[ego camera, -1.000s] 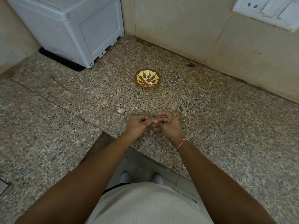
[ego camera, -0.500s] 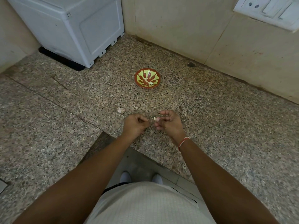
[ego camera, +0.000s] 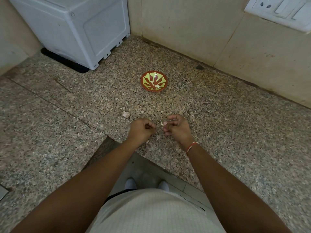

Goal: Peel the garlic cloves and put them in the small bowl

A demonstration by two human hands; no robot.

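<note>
A small red and yellow-green bowl [ego camera: 154,81] sits on the speckled granite counter [ego camera: 227,118], with pale pieces inside it. My right hand [ego camera: 176,127] pinches a small pale garlic clove [ego camera: 162,123] at its fingertips, well in front of the bowl. A short gap to its left, my left hand [ego camera: 141,129] has its fingers curled; whether it holds a bit of skin is hidden. A loose piece of garlic or skin [ego camera: 125,114] lies on the counter just beyond my left hand.
A white appliance [ego camera: 75,29] stands at the back left on a black mat. Beige tiled walls close off the back, with a switch and socket plate [ego camera: 277,12] at the upper right. The counter's inner corner edge [ego camera: 107,140] lies just under my forearms.
My hands were touching at the fingertips around the clove; they have drawn apart sideways, and the clove stays with my right hand.
</note>
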